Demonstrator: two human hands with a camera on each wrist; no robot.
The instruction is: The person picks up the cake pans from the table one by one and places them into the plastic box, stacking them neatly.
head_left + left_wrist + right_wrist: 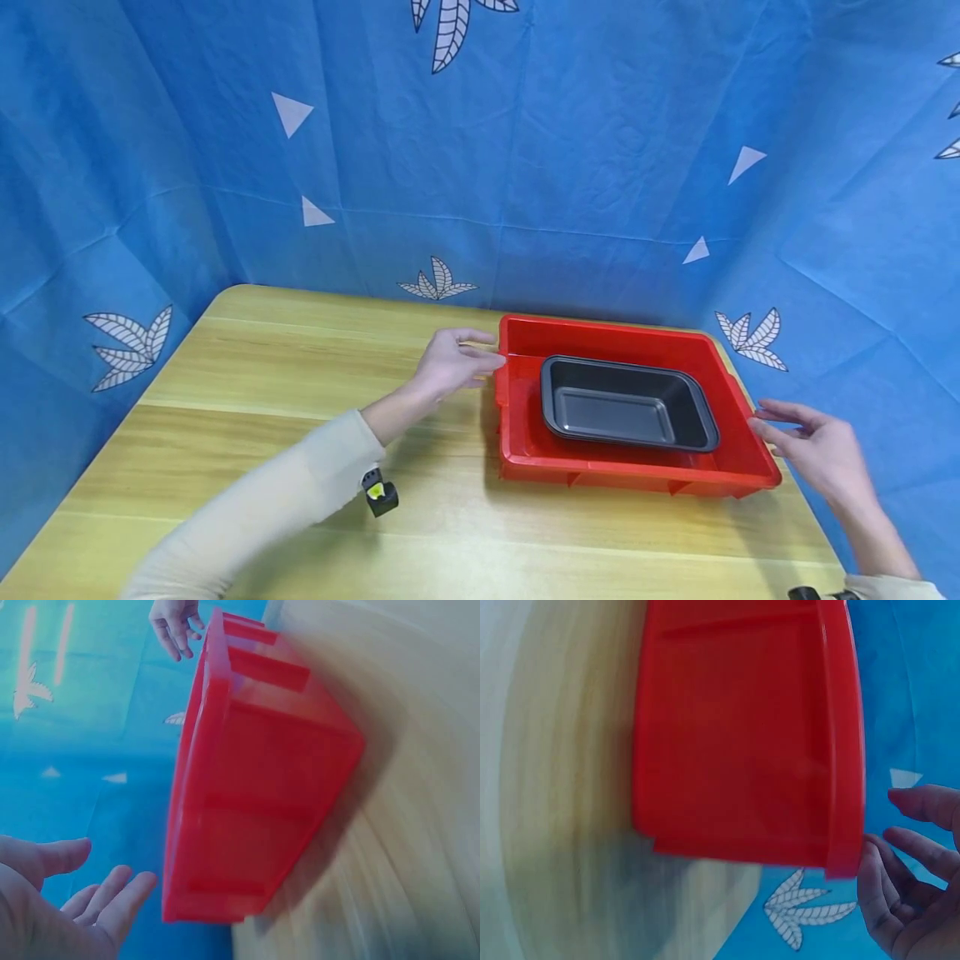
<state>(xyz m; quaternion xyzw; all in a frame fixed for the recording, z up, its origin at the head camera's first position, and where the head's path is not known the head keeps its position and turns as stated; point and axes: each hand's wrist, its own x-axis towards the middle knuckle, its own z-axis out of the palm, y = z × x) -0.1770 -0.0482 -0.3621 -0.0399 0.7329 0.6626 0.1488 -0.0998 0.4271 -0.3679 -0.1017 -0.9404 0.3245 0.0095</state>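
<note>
A red plastic bin sits on the wooden table, and inside it lies a dark grey loaf pan. My left hand is beside the bin's left rim with fingers loosely extended. In the left wrist view a small gap separates that left hand from the red bin. On the opposite side, my right hand is by the right rim, fingers slightly bent and holding nothing. The right wrist view has the right hand close to the bin's rim; whether a fingertip touches it, I cannot tell.
The light wooden table extends to the left and in front of the bin. Behind and on both sides hangs a blue cloth with white leaf and triangle prints. The bin stands near the table's back right edge.
</note>
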